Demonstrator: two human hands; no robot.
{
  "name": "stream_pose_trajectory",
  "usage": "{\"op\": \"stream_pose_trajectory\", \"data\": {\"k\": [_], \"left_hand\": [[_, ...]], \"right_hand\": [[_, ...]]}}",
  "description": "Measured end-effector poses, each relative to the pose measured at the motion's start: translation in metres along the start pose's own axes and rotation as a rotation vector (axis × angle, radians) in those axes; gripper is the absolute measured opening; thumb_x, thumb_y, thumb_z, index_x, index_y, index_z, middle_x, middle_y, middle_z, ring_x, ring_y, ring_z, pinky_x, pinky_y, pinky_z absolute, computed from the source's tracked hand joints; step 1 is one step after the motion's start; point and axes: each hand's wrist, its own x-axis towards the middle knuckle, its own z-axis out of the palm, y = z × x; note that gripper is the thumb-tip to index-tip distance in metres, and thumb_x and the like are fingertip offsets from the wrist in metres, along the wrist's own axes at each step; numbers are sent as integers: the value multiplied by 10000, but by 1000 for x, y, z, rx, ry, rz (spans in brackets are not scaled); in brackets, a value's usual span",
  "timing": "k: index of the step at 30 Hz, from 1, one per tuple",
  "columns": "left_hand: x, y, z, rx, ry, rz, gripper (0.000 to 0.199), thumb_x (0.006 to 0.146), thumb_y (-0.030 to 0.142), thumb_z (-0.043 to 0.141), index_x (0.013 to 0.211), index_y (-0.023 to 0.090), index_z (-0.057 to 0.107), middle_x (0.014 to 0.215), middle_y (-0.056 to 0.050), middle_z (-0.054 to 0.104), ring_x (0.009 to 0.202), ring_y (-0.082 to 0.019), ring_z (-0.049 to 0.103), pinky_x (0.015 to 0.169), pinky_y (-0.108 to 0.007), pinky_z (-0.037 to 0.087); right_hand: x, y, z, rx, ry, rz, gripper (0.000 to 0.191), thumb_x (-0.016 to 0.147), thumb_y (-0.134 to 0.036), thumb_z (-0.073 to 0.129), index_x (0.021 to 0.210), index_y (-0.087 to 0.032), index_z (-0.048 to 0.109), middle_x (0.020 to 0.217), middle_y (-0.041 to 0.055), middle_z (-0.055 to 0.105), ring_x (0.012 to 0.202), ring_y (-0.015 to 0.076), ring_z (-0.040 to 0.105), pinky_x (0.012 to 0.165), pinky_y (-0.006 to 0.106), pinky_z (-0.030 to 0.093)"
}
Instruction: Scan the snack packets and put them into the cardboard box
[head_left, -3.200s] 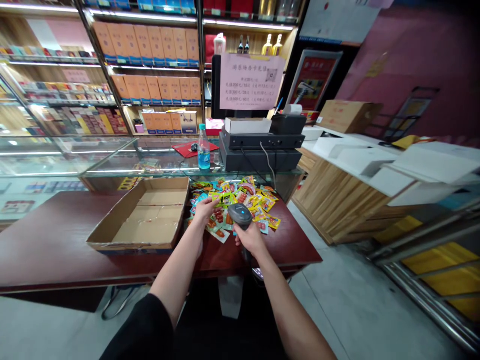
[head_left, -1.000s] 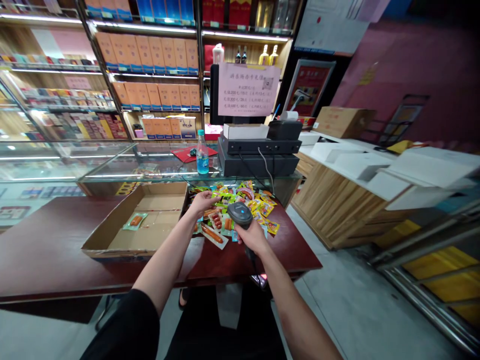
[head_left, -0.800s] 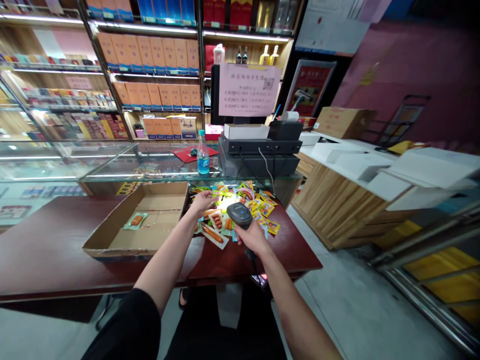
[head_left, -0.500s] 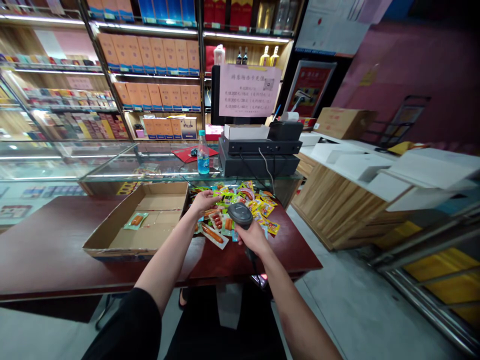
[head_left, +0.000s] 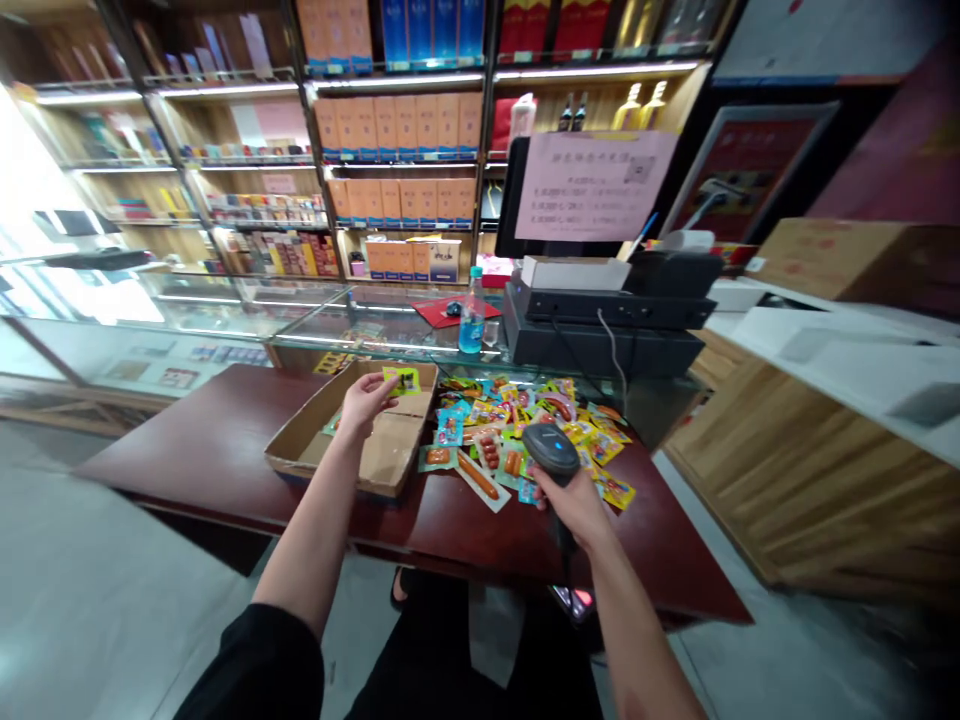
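My left hand [head_left: 365,402] is closed on a small yellow-green snack packet [head_left: 402,381], pinched at its left end above the cardboard tray [head_left: 388,462]. Behind my left wrist, part of another packet [head_left: 332,424] shows inside the tray. A black barcode scanner [head_left: 551,452] with a small blue light is gripped in my right hand [head_left: 574,497], over the front right of the snack pile. That pile holds many yellow and blue packets [head_left: 451,424] and clear-wrapped sausages. One long wrapped sausage [head_left: 480,479] lies at its front edge.
A dark red table [head_left: 442,520] bears the tray and pile. Behind it, a glass counter carries a blue drink bottle [head_left: 472,318], a red folder [head_left: 431,313] and a black cash register [head_left: 600,345] with a paper sign [head_left: 596,187]. Stocked shelves stand beyond; a wooden counter [head_left: 757,470] is at right.
My left hand has moved left from the snack pile to above the tray, carrying the yellow-green packet. My right hand still holds the scanner. The view has turned left.
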Motion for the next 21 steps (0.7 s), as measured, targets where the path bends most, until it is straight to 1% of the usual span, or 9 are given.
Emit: {"op": "stream_pose_trajectory", "data": {"k": [2, 3, 4, 6, 9, 12, 15, 18, 21], "left_hand": [[-1, 9, -23, -2, 73, 52, 499, 608, 332, 893, 974, 119, 631, 800, -59, 709, 659, -138, 691, 625, -255, 566], [-3, 12, -29, 6, 83, 67, 507, 609, 339, 891, 983, 118, 629, 805, -63, 708, 676, -144, 697, 637, -260, 570], [-5, 13, -31, 18, 78, 76, 510, 606, 347, 891, 979, 117, 630, 811, -66, 708, 693, -151, 702, 643, -264, 571], [-9, 10, -26, 49, 45, 73, 512, 591, 369, 890, 958, 115, 637, 808, -68, 706, 711, -162, 704, 643, -269, 573], [-15, -1, -2, 109, -42, 60, 527, 573, 406, 886, 945, 118, 648, 806, -69, 705, 732, -174, 701, 637, -271, 571], [-23, -18, 32, 173, -156, 72, 516, 583, 435, 869, 941, 128, 659, 822, -71, 708, 735, -179, 691, 624, -273, 561], [-33, -38, 69, 273, -282, 81, 451, 616, 428, 846, 928, 148, 684, 837, -71, 712, 715, -177, 672, 623, -279, 548], [-45, -59, 102, 409, -382, 145, 320, 637, 354, 839, 869, 175, 712, 829, -67, 718, 711, -178, 661, 669, -283, 534], [-57, -79, 130, 547, -472, 216, 188, 654, 227, 815, 810, 188, 717, 794, -60, 713, 702, -187, 659, 713, -292, 517]], "right_hand": [[1, 0, 0, 11, -11, 12, 286, 659, -418, 730, 776, -167, 661, 509, 18, 620, 407, 162, 563, 406, 269, 456], [1, 0, 0, 13, -12, 18, 283, 658, -415, 728, 774, -166, 661, 510, 19, 620, 408, 161, 563, 407, 268, 456], [1, 0, 0, 12, -11, 22, 278, 659, -412, 725, 774, -167, 660, 511, 19, 621, 405, 159, 561, 406, 267, 454], [0, -1, 0, 5, -8, 24, 267, 666, -405, 717, 773, -169, 657, 511, 18, 623, 400, 156, 557, 407, 266, 454], [0, 0, -2, -14, 0, 20, 262, 678, -405, 706, 781, -169, 661, 519, 21, 629, 406, 159, 563, 410, 267, 459], [1, 4, -9, -43, 25, 17, 261, 686, -409, 703, 786, -171, 662, 530, 24, 635, 419, 166, 579, 417, 270, 468], [1, 10, -17, -50, 51, -10, 261, 701, -412, 693, 796, -171, 660, 540, 19, 635, 427, 164, 582, 430, 271, 478], [-2, 13, -25, -54, 69, -30, 253, 712, -410, 689, 791, -172, 660, 567, 21, 645, 443, 164, 590, 436, 273, 492], [-5, 14, -32, -77, 84, -22, 226, 722, -394, 684, 765, -173, 657, 560, 23, 644, 441, 169, 597, 432, 276, 499]]}}
